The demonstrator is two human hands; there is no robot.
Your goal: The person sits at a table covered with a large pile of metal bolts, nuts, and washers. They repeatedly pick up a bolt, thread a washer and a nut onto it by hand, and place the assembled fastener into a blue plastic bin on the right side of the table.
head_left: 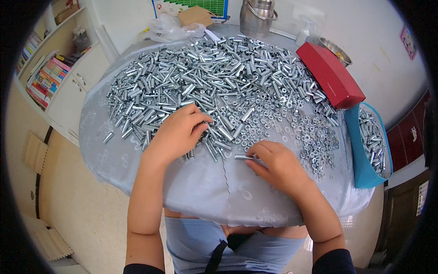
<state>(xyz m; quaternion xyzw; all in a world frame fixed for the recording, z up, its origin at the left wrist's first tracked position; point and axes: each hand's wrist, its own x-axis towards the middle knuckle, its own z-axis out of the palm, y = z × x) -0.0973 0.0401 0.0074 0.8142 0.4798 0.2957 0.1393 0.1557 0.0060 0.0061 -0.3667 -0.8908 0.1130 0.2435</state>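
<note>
My right hand (279, 167) pinches a shiny metal sleeve (242, 157) between thumb and fingers, just above the tablecloth near the front of the table. The sleeve's free end points left. My left hand (177, 131) reaches into the front of a wide pile of silvery metal sleeves and rods (196, 68). Its thumb and fingers are curled together among the pieces; whatever lies between them is hidden. Between and beyond the two hands are loose nuts (255, 130). Beyond my right hand, nuts and flat washers (317, 141) lie scattered in a heap.
At the right edge stands a blue fabric box (358, 150) full of metal sleeves, with a red box (331, 75) behind it. A steel pot (258, 20), a plastic bag (175, 29) and a metal bowl (336, 49) are at the back. A bookshelf (52, 77) stands left.
</note>
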